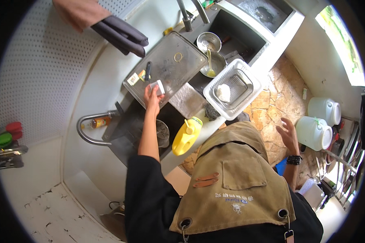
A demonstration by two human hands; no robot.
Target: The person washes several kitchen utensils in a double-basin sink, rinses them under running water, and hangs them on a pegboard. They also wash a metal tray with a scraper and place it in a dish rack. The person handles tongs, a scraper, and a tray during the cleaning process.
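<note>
My left hand [152, 98] holds a small white block-like object [158, 87] over the near left corner of a large metal tray [167, 68]. Whether the object is a box or a sponge is unclear. On the tray, close to that hand, lie a black-handled tool [148, 71], small printed packets [133, 79] and a thin yellowish ring [178, 57]. My right hand [288, 133] hangs in the air at my side above the stone-patterned floor, fingers apart, with nothing in it.
Two metal pans [209, 42] and a yellow brush [211, 72] stand by the sink basin [246, 35]. A white plastic basket [206, 91] and a yellow jug [187, 136] sit near the counter's front edge. Faucets [94, 117] rise behind; white plastic drums [314, 133] stand at right.
</note>
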